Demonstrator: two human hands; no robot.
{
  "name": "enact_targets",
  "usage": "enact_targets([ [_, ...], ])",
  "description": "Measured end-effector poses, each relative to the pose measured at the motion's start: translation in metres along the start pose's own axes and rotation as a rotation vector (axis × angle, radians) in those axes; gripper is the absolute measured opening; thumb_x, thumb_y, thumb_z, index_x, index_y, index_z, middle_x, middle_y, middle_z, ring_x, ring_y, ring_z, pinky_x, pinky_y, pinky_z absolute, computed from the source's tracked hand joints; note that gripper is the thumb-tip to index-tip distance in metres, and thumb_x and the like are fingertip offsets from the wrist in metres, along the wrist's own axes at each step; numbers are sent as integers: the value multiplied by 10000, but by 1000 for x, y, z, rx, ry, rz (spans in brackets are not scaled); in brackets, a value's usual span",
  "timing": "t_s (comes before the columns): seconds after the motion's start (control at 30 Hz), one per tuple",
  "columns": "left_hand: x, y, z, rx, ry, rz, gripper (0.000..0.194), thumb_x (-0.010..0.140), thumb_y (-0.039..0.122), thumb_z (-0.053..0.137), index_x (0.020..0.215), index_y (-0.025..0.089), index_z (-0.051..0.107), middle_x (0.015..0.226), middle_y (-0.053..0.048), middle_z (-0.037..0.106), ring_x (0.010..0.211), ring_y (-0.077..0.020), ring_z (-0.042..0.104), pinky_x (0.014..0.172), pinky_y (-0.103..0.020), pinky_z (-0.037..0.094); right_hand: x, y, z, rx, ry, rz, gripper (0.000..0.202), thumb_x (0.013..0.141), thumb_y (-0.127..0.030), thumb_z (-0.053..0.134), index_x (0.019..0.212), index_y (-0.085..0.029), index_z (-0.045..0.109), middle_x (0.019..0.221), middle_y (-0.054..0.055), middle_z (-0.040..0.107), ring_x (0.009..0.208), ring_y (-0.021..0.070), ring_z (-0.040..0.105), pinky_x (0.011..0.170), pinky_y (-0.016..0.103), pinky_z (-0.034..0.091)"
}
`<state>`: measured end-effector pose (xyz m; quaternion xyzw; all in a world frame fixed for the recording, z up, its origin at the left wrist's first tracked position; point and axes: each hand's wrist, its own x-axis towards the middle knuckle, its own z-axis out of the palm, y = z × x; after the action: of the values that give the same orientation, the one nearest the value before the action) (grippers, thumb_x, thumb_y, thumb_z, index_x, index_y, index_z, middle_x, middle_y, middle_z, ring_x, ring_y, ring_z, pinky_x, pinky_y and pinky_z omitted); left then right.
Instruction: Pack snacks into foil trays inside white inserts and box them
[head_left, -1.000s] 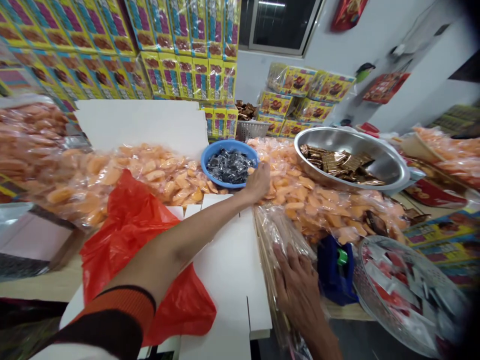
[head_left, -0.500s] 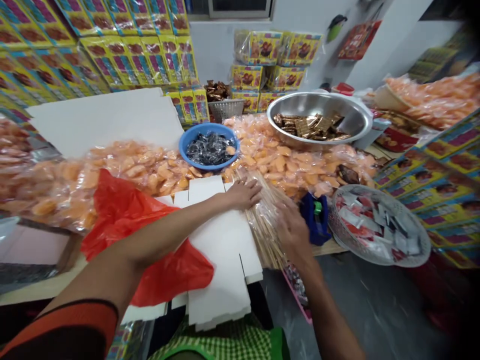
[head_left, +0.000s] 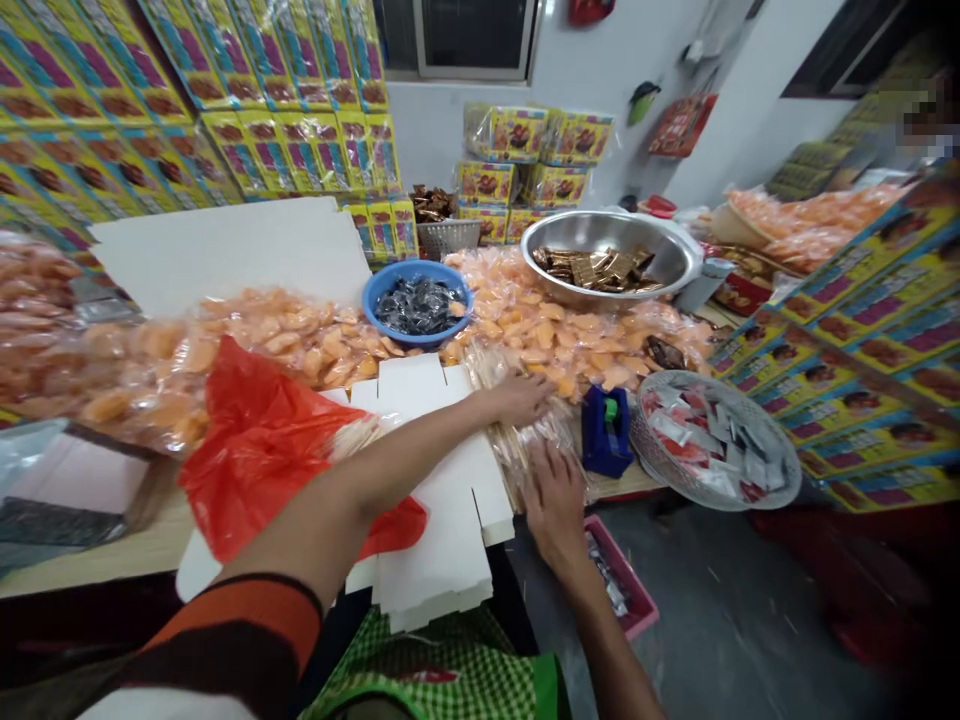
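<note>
Thin wooden sticks in clear plastic [head_left: 499,440] lie beside a stack of flat white cartons [head_left: 442,510]. My left hand [head_left: 521,398] reaches across the cartons and rests on the upper part of the plastic, fingers stretched to the right. Lower down, my right hand [head_left: 553,485] lies on the same plastic with its fingers spread. Neither hand has visibly closed on anything. A crumpled red plastic bag [head_left: 259,440] lies to the left, partly under my left forearm, and pale stick ends [head_left: 356,435] show beside it.
Orange wrapped pieces [head_left: 300,345] cover the table's back. Among them stand a blue basin [head_left: 367,300] of black packets and a steel bowl [head_left: 544,292]. A blue tape dispenser [head_left: 606,445] and a packet-filled basket [head_left: 784,480] are right; a pink bin [head_left: 643,605] sits below.
My left hand has moved right along the plastic. My right hand has shifted slightly left and down onto it. The view has tilted up a little, and pale stick ends now show by the red bag.
</note>
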<state>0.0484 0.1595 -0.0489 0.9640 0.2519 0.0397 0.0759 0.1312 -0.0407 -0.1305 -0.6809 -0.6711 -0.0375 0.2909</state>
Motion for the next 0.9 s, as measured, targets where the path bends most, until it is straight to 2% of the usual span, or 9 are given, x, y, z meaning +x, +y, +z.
enact_targets([
  [0.1, -11, 3, 7, -39, -5, 23, 452, 953, 292, 439, 1386, 181, 506, 1285, -141, 640, 1116, -282, 636, 1027, -482, 411, -7, 14, -5, -28, 44, 90, 501, 1044, -303, 347, 1519, -197, 466, 1534, 158, 481, 1387, 328, 404, 1104, 569, 355],
  [0.23, -20, 6, 10, -89, -35, 135, 258, 938, 269, 514, 1160, 239, 640, 1110, -17, 715, 1017, -187, 658, 975, -346, 444, -7, 12, 9, -32, 28, 150, 544, 1043, -298, 294, 1542, -116, 412, 1528, 226, 463, 1408, 353, 394, 1093, 572, 365],
  [0.33, -13, 6, 7, -97, 0, 139, 196, 973, 298, 524, 1094, 214, 655, 1162, -44, 692, 1059, -177, 640, 960, -316, 457, 9, 12, 16, 39, 67, 145, 531, 1027, -275, 303, 1501, -80, 443, 1468, 230, 522, 1388, 339, 421, 1104, 550, 375],
  [0.43, -13, -5, -7, -101, 68, 60, 276, 1029, 361, 468, 1173, 185, 623, 1256, -99, 644, 1123, -191, 612, 982, -317, 466, 17, 22, 5, 163, 83, 83, 531, 1003, -288, 359, 1483, -79, 449, 1422, 219, 566, 1319, 314, 502, 1095, 518, 413],
  [0.57, -49, -31, -33, -72, 169, -131, 441, 1085, 337, 225, 1320, 156, 551, 1415, -168, 540, 1335, -255, 496, 1101, -425, 404, -8, 25, -18, 225, 205, 49, 544, 1028, -310, 366, 1542, -134, 377, 1468, 205, 526, 1385, 296, 463, 1141, 545, 374],
  [0.67, -86, -33, -37, -49, 121, -171, 483, 1056, 472, 341, 1425, 209, 512, 1518, -172, 477, 1433, -338, 415, 1116, -515, 385, -16, 11, -28, 150, 208, -7, 567, 1029, -292, 380, 1573, -140, 329, 1593, 211, 373, 1504, 311, 307, 1181, 568, 318],
  [0.77, -97, -15, -25, 0, 54, -86, 633, 998, 608, 431, 1535, 272, 428, 1651, -158, 333, 1531, -392, 273, 1190, -570, 276, 24, 4, -33, -36, 37, 20, 525, 1014, -212, 329, 1515, -76, 403, 1572, 224, 388, 1471, 290, 359, 1170, 478, 360],
  [0.83, -86, -1, -14, 45, 43, -50, 665, 1020, 613, 345, 1587, 266, 354, 1707, -150, 212, 1573, -398, 157, 1225, -602, 170, 70, 10, -38, -283, -225, 92, 511, 995, -111, 274, 1463, -15, 456, 1475, 250, 490, 1387, 285, 456, 1136, 435, 390],
  [0.9, -68, 7, -5, 48, 1, -75, 702, 1024, 634, 262, 1617, 261, 291, 1719, -129, 185, 1580, -407, 109, 1227, -632, 123, 119, 20, -42, -379, -410, 60, 389, 989, -129, 395, 1292, -19, 614, 1319, 256, 606, 1272, 312, 550, 1071, 436, 437],
])
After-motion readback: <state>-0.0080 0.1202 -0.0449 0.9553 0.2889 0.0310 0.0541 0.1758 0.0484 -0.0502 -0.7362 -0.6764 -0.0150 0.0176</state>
